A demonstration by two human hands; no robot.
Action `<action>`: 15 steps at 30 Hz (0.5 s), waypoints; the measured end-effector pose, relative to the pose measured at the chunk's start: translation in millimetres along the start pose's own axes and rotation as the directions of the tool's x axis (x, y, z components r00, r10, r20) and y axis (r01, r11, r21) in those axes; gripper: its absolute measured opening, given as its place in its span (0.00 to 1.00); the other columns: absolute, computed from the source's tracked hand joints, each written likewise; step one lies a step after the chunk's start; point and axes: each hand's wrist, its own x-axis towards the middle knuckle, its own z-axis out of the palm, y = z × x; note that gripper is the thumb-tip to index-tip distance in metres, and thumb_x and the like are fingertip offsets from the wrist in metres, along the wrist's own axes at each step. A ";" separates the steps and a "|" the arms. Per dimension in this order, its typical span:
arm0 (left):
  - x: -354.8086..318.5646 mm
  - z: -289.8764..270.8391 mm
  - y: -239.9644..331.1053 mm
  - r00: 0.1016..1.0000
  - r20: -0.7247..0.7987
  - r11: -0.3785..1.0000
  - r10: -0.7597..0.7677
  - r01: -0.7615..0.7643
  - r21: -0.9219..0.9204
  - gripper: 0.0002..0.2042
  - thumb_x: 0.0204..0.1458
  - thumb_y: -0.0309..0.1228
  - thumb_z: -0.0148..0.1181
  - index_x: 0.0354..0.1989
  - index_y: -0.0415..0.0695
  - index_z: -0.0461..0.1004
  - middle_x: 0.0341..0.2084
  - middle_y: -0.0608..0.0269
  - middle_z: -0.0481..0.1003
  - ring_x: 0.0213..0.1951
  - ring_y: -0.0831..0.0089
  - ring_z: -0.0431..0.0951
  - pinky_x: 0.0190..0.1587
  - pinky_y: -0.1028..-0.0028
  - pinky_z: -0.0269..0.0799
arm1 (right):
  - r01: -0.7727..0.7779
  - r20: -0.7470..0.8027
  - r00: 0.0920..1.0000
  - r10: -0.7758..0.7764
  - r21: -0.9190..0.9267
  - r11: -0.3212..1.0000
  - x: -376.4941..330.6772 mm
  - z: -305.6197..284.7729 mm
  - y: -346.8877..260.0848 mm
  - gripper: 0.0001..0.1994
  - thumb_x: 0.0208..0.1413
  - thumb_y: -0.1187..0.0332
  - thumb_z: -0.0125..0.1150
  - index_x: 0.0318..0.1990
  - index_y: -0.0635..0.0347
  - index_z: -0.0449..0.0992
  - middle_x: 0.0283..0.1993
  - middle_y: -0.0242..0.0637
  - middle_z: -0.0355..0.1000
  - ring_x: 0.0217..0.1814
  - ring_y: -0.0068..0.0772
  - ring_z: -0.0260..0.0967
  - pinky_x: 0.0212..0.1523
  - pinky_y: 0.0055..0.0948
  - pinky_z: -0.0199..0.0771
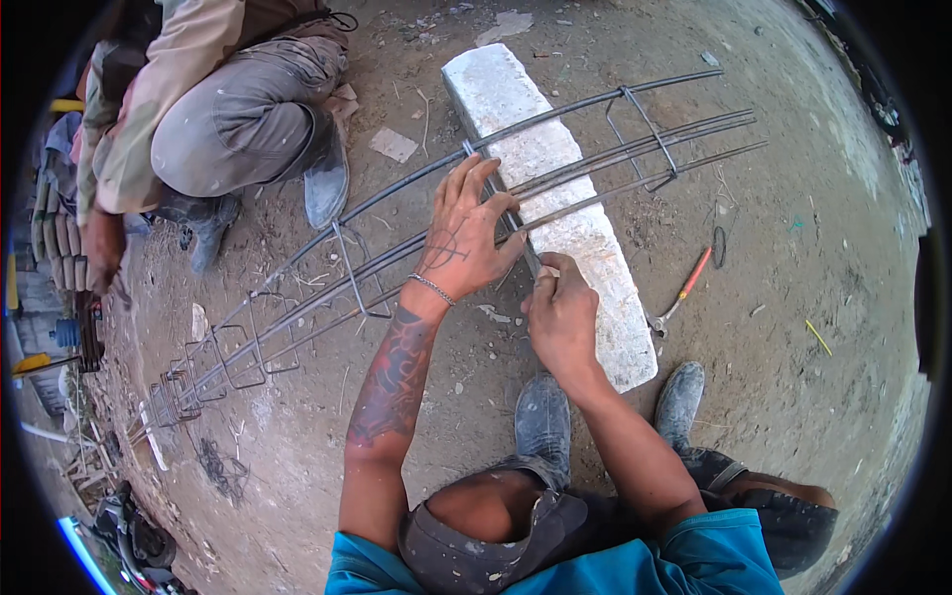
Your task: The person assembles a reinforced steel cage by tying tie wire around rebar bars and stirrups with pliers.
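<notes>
A long rebar cage (369,268) of thin steel bars and wire stirrups lies across a white, rough-faced block (565,182). My left hand (464,226) reaches over the bars, its bent fingers and thumb on a narrow grey metal piece (533,260) set crosswise to them. Closed around the near end of that piece is my right hand (561,315), beside the block's left edge. The hands partly cover the piece, so its exact kind is unclear. One stirrup (650,131) stands around the bars beyond the block, to the right.
A red-handled tool with a curved metal head (684,292) lies right of the block. At upper left another person (243,119) crouches beside the cage. Tangled wire (220,470) lies on the ground at lower left. My boots (542,421) are close to the block's near end.
</notes>
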 end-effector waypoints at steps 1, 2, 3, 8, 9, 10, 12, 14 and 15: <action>2.3 1.2 2.7 1.000 -0.002 1.000 0.004 -0.004 0.020 0.13 0.40 0.34 0.64 0.36 0.45 0.76 0.58 0.51 0.60 0.65 0.51 0.50 0.64 0.55 0.49 | -0.041 0.002 0.999 0.041 0.024 0.999 -0.1 1.2 3.4 0.13 0.60 0.71 0.43 0.46 0.70 0.68 0.16 0.41 0.70 0.16 0.28 0.69 0.19 0.29 0.67; 3.5 2.8 2.6 1.000 0.001 1.000 0.009 -0.009 0.026 0.13 0.40 0.34 0.64 0.36 0.45 0.76 0.58 0.51 0.60 0.65 0.51 0.50 0.64 0.55 0.49 | -0.042 -0.001 0.999 0.042 0.032 0.999 -0.3 4.7 1.2 0.13 0.60 0.71 0.43 0.46 0.70 0.68 0.16 0.41 0.70 0.16 0.28 0.69 0.19 0.29 0.67; 4.8 6.5 1.2 0.999 -0.044 1.000 0.015 -0.014 0.017 0.12 0.41 0.33 0.63 0.35 0.45 0.76 0.57 0.52 0.61 0.64 0.52 0.52 0.63 0.55 0.49 | -0.065 0.001 0.998 0.065 0.104 0.992 -0.4 8.4 -0.6 0.12 0.60 0.71 0.44 0.46 0.71 0.68 0.17 0.40 0.70 0.16 0.28 0.68 0.19 0.30 0.67; 11.7 7.5 -3.1 0.995 -0.088 0.994 -0.045 0.037 -0.099 0.09 0.45 0.30 0.60 0.35 0.43 0.76 0.51 0.56 0.66 0.57 0.55 0.59 0.59 0.58 0.53 | -0.120 0.063 0.991 0.114 0.103 0.987 3.7 10.0 -4.2 0.11 0.59 0.73 0.46 0.46 0.71 0.67 0.20 0.55 0.70 0.25 0.56 0.71 0.27 0.43 0.69; 11.4 7.7 -2.3 0.994 -0.098 0.996 -0.046 0.037 -0.085 0.08 0.46 0.30 0.60 0.35 0.43 0.76 0.46 0.58 0.69 0.53 0.57 0.61 0.56 0.59 0.55 | -0.065 0.057 0.996 0.062 0.052 0.997 5.2 8.1 -2.7 0.11 0.57 0.74 0.47 0.44 0.71 0.67 0.22 0.55 0.70 0.27 0.56 0.72 0.29 0.44 0.69; 10.9 8.3 -1.9 0.993 -0.108 0.997 -0.047 0.039 -0.071 0.07 0.47 0.30 0.60 0.34 0.43 0.76 0.41 0.59 0.71 0.49 0.60 0.64 0.53 0.60 0.56 | -0.009 0.055 0.998 0.009 0.000 1.000 6.9 6.0 -1.0 0.10 0.56 0.75 0.47 0.43 0.71 0.68 0.24 0.56 0.71 0.28 0.57 0.72 0.31 0.45 0.70; 6.8 11.4 -2.8 0.990 -0.132 0.995 -0.047 0.034 -0.097 0.07 0.47 0.29 0.60 0.33 0.42 0.75 0.35 0.60 0.72 0.46 0.61 0.66 0.50 0.60 0.57 | 0.164 0.010 0.986 -0.164 -0.096 0.982 10.8 1.3 0.3 0.09 0.54 0.76 0.48 0.42 0.71 0.69 0.26 0.57 0.71 0.31 0.57 0.72 0.33 0.46 0.70; 4.1 14.8 -3.9 0.987 -0.157 0.991 -0.047 0.027 -0.127 0.06 0.46 0.28 0.61 0.32 0.41 0.74 0.30 0.61 0.73 0.42 0.62 0.68 0.48 0.61 0.58 | 0.325 -0.020 0.942 -0.335 -0.200 0.924 17.5 -4.0 -0.9 0.09 0.52 0.77 0.49 0.40 0.71 0.70 0.27 0.58 0.71 0.33 0.58 0.71 0.35 0.47 0.70; 3.4 16.1 -4.1 0.980 -0.188 0.989 -0.058 0.030 -0.146 0.05 0.48 0.29 0.60 0.30 0.41 0.74 0.29 0.60 0.72 0.39 0.61 0.69 0.46 0.63 0.59 | 0.293 0.026 0.955 -0.294 -0.214 0.932 22.1 -7.0 -3.1 0.08 0.51 0.78 0.49 0.38 0.71 0.71 0.28 0.58 0.71 0.33 0.58 0.71 0.35 0.47 0.70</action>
